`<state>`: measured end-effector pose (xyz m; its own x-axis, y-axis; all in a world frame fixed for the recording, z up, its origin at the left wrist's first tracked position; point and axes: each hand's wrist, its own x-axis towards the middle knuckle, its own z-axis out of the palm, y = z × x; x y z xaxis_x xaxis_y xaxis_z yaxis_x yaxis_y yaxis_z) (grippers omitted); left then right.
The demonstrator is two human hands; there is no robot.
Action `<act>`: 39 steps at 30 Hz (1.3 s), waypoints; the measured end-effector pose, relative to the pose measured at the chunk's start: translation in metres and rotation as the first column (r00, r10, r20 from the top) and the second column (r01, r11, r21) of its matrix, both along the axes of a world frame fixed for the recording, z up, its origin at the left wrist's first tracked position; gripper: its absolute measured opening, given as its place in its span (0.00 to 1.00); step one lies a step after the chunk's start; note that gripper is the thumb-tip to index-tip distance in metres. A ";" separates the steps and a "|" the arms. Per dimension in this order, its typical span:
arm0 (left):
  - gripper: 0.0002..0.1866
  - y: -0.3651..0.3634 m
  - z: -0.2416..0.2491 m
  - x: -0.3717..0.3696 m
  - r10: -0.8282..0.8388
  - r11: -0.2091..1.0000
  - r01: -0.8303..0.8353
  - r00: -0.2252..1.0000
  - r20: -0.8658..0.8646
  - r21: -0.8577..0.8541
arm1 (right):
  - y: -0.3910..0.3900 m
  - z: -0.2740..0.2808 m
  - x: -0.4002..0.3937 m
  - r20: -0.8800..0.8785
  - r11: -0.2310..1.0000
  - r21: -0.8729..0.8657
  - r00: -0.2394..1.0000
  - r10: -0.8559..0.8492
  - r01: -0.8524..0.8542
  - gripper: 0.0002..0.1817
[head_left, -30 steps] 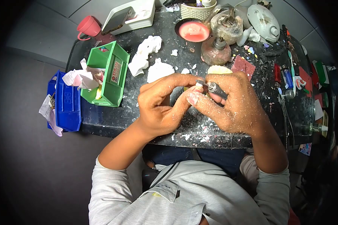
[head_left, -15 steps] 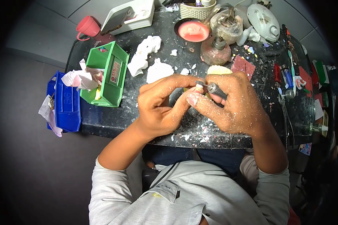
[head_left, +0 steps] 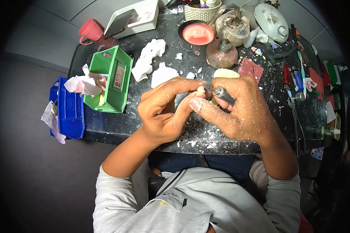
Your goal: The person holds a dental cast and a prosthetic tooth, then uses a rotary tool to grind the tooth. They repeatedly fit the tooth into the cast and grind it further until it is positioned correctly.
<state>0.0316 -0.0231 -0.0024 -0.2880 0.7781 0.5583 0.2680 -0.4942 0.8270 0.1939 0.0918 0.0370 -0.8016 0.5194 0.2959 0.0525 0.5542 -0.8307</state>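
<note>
Over the front part of the dark table, my left hand [head_left: 159, 112] pinches a small whitish, tooth-like dental piece [head_left: 200, 89] between thumb and forefinger. My right hand [head_left: 249, 110] is wrapped round a dark rotary handpiece [head_left: 224, 94], its tip pointing left at the piece. Whether tip and piece touch is too small to tell. The right thumb reaches across to the left fingertips. Pale dust coats both hands, the right more heavily. Just behind the hands lies a pale yellow block [head_left: 226, 73], partly covered by them.
Green bin [head_left: 120, 83] and blue bin [head_left: 72, 110] stand left, holding crumpled paper. Behind are white tissue [head_left: 149, 54], a pink-filled bowl [head_left: 198, 34], a spirit burner [head_left: 221, 56] and a red wax sheet [head_left: 251, 69]. Tools, including a blue lighter [head_left: 298, 80], lie right. Shavings litter the black table [head_left: 109, 126].
My left hand has shifted slightly left with the dental piece, widening the space to the handpiece tip. The right hand stays nearly in place, and the whole view has moved a little.
</note>
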 end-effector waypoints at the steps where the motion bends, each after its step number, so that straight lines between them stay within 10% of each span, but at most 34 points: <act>1: 0.09 0.000 0.001 -0.001 -0.006 1.000 0.007 1.000 -0.024 0.009 | 0.000 0.000 0.000 0.012 1.000 0.001 1.000 0.008 -0.008 0.26; 23: 0.11 -0.001 -0.003 0.006 0.035 0.998 -0.037 0.999 0.027 0.055 | -0.005 -0.007 0.002 -0.032 1.000 0.025 0.999 0.006 -0.005 0.28; 29: 0.11 -0.001 -0.003 0.004 0.022 0.998 -0.022 1.000 0.004 0.061 | -0.002 -0.002 0.006 0.131 0.995 0.077 0.990 0.048 -0.058 0.13; 39: 0.12 -0.001 -0.005 0.002 0.004 0.999 -0.004 1.000 -0.004 0.037 | -0.003 -0.009 0.002 -0.021 0.999 0.048 1.000 0.005 -0.004 0.26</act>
<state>0.0336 -0.0238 -0.0078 -0.2889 0.7556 0.5878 0.2730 -0.5235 0.8071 0.1957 0.0892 0.0281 -0.7971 0.5007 0.3376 0.0323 0.5937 -0.8040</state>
